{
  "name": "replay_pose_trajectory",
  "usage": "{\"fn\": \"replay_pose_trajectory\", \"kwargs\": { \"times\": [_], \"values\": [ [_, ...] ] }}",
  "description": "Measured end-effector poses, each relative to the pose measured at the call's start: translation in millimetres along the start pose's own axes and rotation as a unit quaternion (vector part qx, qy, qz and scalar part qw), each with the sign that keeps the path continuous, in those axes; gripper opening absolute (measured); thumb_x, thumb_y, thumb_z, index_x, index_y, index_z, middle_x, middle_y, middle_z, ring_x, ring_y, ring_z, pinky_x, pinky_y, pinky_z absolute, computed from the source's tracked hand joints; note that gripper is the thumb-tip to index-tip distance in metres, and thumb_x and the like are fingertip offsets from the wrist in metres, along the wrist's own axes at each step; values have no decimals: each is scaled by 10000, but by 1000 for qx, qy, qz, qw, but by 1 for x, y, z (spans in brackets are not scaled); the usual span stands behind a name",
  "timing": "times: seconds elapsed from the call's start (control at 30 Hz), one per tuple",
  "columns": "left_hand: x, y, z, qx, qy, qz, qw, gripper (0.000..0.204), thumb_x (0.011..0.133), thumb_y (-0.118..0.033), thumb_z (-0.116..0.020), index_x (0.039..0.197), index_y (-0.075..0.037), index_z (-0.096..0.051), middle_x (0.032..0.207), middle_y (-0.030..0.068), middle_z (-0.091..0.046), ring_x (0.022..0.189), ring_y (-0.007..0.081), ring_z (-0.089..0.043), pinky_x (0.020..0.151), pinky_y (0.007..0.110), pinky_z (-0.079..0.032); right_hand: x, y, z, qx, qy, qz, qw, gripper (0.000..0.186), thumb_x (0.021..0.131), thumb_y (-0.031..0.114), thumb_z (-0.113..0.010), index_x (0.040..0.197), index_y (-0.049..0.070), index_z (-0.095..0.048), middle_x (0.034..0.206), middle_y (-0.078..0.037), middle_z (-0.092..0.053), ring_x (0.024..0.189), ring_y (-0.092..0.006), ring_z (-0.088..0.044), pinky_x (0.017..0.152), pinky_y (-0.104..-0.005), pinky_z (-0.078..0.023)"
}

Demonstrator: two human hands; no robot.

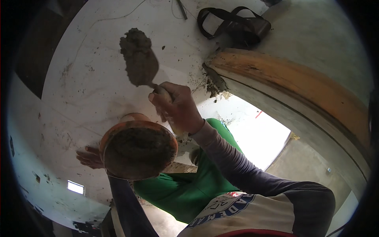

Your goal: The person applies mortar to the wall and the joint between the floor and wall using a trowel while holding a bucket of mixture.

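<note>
My right hand (179, 104) is closed round the handle of a trowel (148, 71), out in front of me. A thick lump of wet grey mortar (136, 41) covers much of its blade. Nearer to me is a round orange-rimmed bucket (172, 139) with dark grey mortar (138, 148) inside. My left hand (90, 158) shows at the bucket's left side, fingers stretched out and apart. The bucket hides part of that hand and wrist, so I cannot tell whether they touch.
A long orange-brown wooden beam (284, 75) edges a grey ledge on the right, with mortar smeared at its near-left end. A black strapped bag (248, 29) lies beyond it. Mortar specks dot the white surface (94, 79). My green-trousered legs (209, 170) are below.
</note>
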State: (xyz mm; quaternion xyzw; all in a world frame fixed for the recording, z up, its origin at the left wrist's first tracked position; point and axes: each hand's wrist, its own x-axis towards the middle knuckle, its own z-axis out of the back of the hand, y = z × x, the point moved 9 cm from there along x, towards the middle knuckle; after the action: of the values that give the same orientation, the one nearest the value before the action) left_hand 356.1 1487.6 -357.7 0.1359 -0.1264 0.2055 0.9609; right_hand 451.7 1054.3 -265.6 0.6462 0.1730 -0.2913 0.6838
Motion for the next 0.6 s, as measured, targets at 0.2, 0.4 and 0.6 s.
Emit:
{"fn": "replay_pose_trajectory", "kwargs": {
  "times": [0.2,0.4,0.6],
  "values": [
    [-2,-19,20,-9,-50,-44,998,789,1068,-692,-288,1714,-263,-143,1647,232,-414,1442,488,-497,1086,686,-464,24,-28,16,317,-29,-48,947,298,1013,325,-659,1004,28,-641,723,-43,-618,551,-143,-566,516,-315,-482],
    [-5,24,-24,-5,31,62,998,745,1091,-677,-292,1699,-256,-202,1667,144,-419,1497,433,-440,1140,652,-429,7,-77,46,347,-163,-105,917,271,1015,308,-638,1000,38,-628,714,-42,-583,543,-163,-536,513,-327,-472],
    [3,9,-3,0,-16,-7,1000,717,1092,-647,-317,1680,-248,-227,1630,214,-437,1453,458,-472,1120,650,-434,10,-102,60,428,-256,-123,858,274,1021,304,-641,1004,30,-635,723,-60,-608,529,-167,-551,509,-331,-473]
  ]
}}
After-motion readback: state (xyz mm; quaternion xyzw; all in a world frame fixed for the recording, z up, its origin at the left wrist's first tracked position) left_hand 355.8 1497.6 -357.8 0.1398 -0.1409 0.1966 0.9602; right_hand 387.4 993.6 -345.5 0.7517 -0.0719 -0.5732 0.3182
